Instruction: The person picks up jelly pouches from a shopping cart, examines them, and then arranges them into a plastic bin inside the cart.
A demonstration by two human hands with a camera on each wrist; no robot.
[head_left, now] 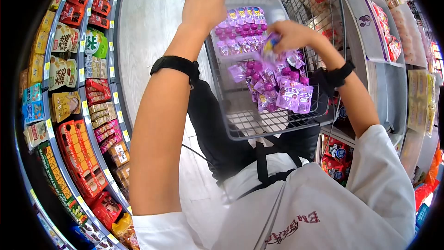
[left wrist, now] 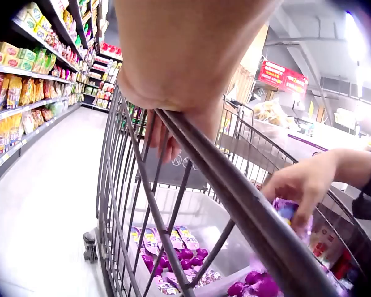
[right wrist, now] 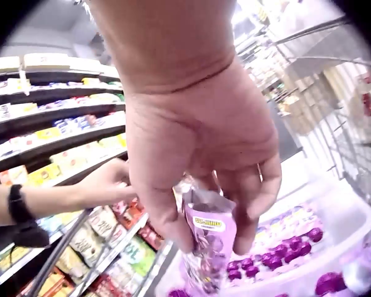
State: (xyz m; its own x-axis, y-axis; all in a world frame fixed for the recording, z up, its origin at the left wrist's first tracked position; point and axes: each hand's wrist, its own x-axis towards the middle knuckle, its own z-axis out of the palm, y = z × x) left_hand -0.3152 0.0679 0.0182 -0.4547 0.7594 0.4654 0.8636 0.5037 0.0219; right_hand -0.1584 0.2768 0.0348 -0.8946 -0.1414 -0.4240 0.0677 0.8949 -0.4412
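Observation:
My left hand [head_left: 203,7] grips the cart's side rail [left wrist: 235,204], with fingers hanging over it in the left wrist view. My right hand [head_left: 292,36] pinches a purple pouch [right wrist: 210,238] between thumb and fingers, above the cart. Purple pouches with round purple caps [head_left: 240,44] lie in rows inside a translucent white bin [head_left: 274,1] at the far end of the cart. More purple pouches [head_left: 289,95] lie loosely piled on the wire floor nearer the body, just outside the bin. The held pouch is blurred in the head view.
Wire sides of the cart [head_left: 240,134] surround the bin. Shelves of packaged snacks [head_left: 69,143] line the left, beyond a pale floor aisle [head_left: 143,23]. At the right stand display boxes [head_left: 370,23] with red packets.

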